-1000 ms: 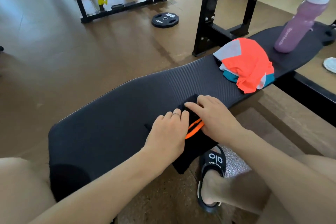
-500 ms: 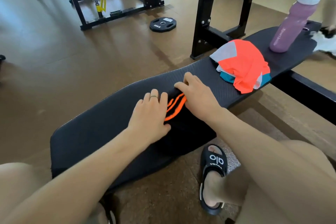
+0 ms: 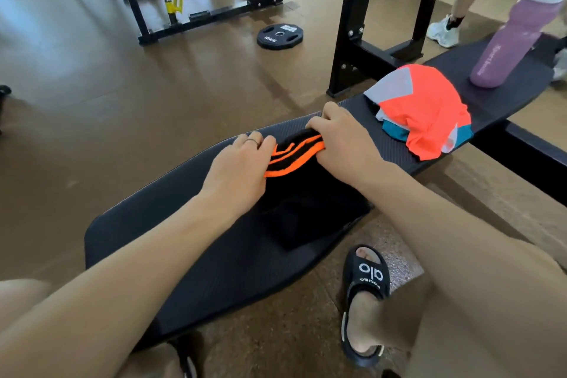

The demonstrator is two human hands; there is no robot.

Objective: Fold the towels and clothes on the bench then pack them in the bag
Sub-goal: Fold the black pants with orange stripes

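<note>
The black bench (image 3: 196, 242) runs from the lower left of the frame up to the upper right, over a brown gym floor (image 3: 122, 95). A black rack (image 3: 352, 27) stands behind it at upper centre, with a weight plate (image 3: 279, 36) lying flat on the floor to its left.

Both forearms reach in from the bottom edge and meet at the middle of the frame. A black garment with orange stripes (image 3: 300, 181) lies on the bench pad there, its near part flat and its striped far edge bunched up. The left hand (image 3: 237, 170) lies palm down on the left end of that edge, fingers curled over the stripes and gripping them; a ring shows on one finger. The right hand (image 3: 343, 139) has its fingers curled round the right end of the striped edge, knuckles up.

Half a second ago both hands lay flat with straight fingers on the cloth; now they clutch it, and more of the orange striping shows between them.

To the right of the hands, a folded orange, grey and teal pile of clothes (image 3: 420, 110) sits on the bench. Beyond it, in the upper right, a purple bottle (image 3: 506, 40) stands upright on the pad. Another person's legs and white shoe (image 3: 443, 32) now appear behind it.

A black slide sandal (image 3: 366, 282) shows at lower right.
</note>
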